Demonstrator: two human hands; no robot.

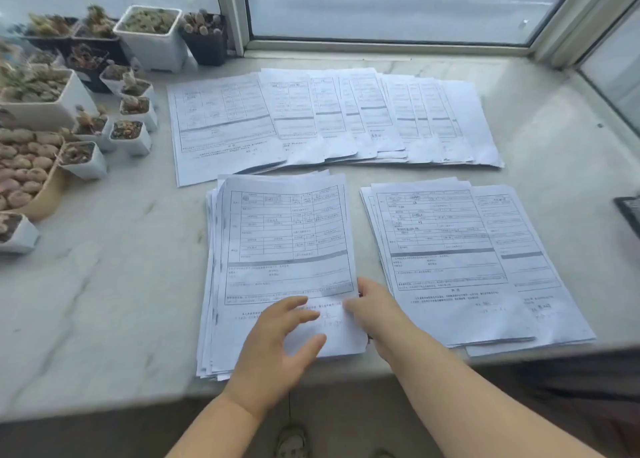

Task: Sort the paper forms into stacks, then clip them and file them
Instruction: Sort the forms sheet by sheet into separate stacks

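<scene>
Far left: cluster of small white and black square plastic pots of succulents (133,135) on the pale marble windowsill (104,284), plus a larger tan bowl of pebble-like plants (24,173) at the edge. Centre-back: row of white printed paper forms fanned out overlapping (329,118), lying flat near the window frame (381,43). Front-centre: thick, slightly ragged stack of the same white forms (284,249), near edge at the sill's front lip. Left hand (277,350) over that stack's lower edge, fingers spread and relaxed, fingertips on the top sheet, gripping nothing. Right hand (377,315) at the stack's lower right corner, thumb on top, fingers hidden under the edge, pinching the top sheet or sheets. Right of that, apart: 2nd, thinner stack of white forms (460,260), sheets offset. Far right edge: dark flat object (630,211), cut off, cannot identify.
</scene>
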